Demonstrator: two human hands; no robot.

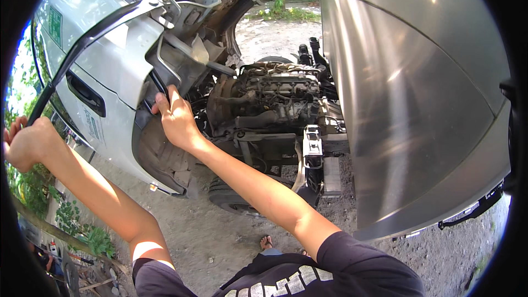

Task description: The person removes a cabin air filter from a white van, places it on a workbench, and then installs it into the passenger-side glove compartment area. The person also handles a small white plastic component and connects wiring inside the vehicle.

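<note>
My left hand [32, 142] is raised at the far left, its fingers closed round the lower end of a long black bar [71, 58]. The bar bends up and right along the white truck cab [118, 55] toward the metal fittings at its top. My right hand [179, 120] is closed on a short dark rod [158, 81] at the cab's open rear edge, beside a grey bent pipe [163, 58]. Whether the rod joins the long bar I cannot tell. Tilted forward, the cab exposes the engine [280, 91] to the right of my right hand.
A large silver cargo box wall [418, 104] fills the right side. Below the engine are the frame, a tyre [236, 197] and a white-lit bracket [312, 142]. My sandalled foot [267, 242] stands on grey gravel [220, 247]. Plants [82, 228] grow at the lower left.
</note>
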